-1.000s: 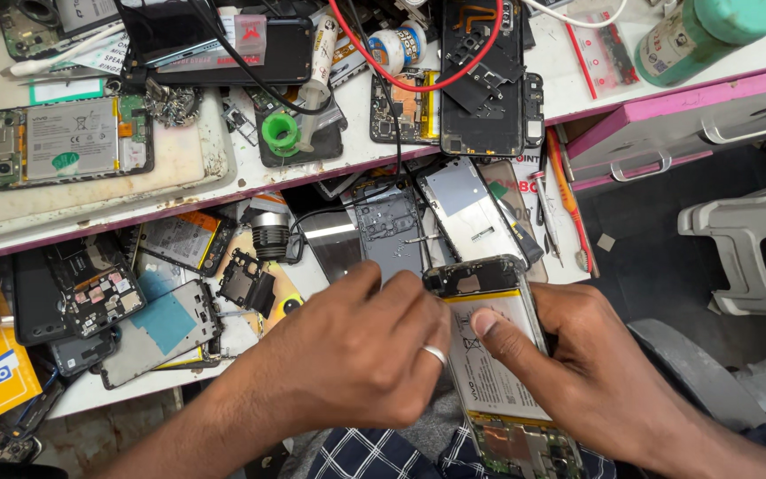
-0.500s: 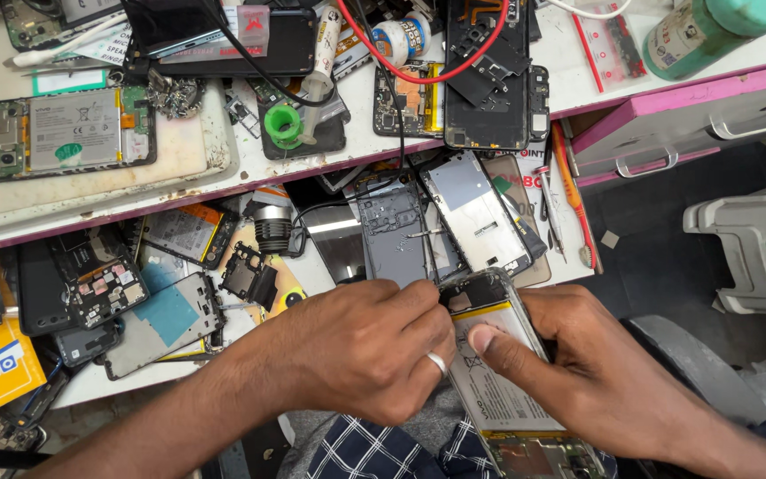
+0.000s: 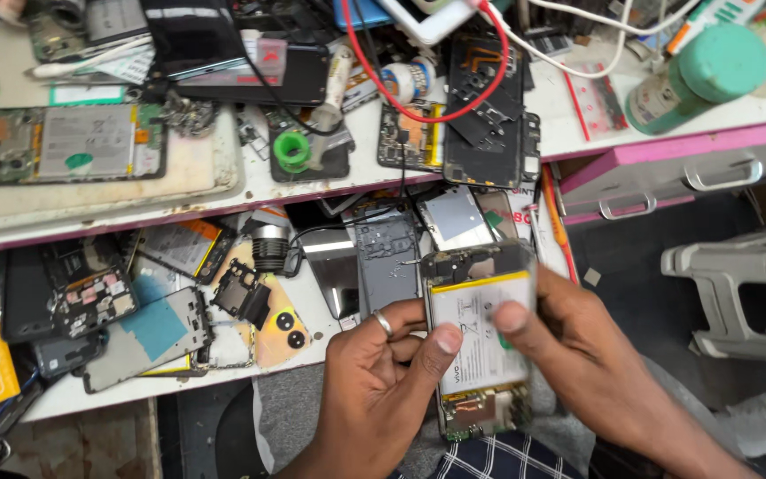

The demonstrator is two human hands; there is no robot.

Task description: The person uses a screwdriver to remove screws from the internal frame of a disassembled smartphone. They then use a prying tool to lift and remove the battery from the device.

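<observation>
Both hands hold an opened phone (image 3: 480,341) with its back cover off, just below the front edge of the lower tabletop (image 3: 312,350). The phone stands roughly upright in the view, its camera end toward the tabletop and its green circuit board at the near end. A white battery (image 3: 476,333) with a yellow strip along its top edge fills the middle of the phone.

The left hand (image 3: 383,372), with a ring on one finger, is clamped on the phone's left edge, its thumb pressed flat on the lower left part of the battery. The right hand (image 3: 578,350) grips the phone's right edge, its thumb resting on the right side of the battery.

Just beyond the phone on the lower tabletop lie a grey phone frame (image 3: 389,257) and a silver metal plate (image 3: 452,215). Farther left of the phone are a black camera part (image 3: 243,293) and a blue-patched back panel (image 3: 154,333).

On the upper tabletop (image 3: 223,191) beyond the phone lie another opened phone (image 3: 68,144) at far left, a green roll of tape (image 3: 292,149), a red wire (image 3: 418,89) and a green-capped bottle (image 3: 707,75) at far right. Pink drawers (image 3: 676,168) sit to the right of the phone.
</observation>
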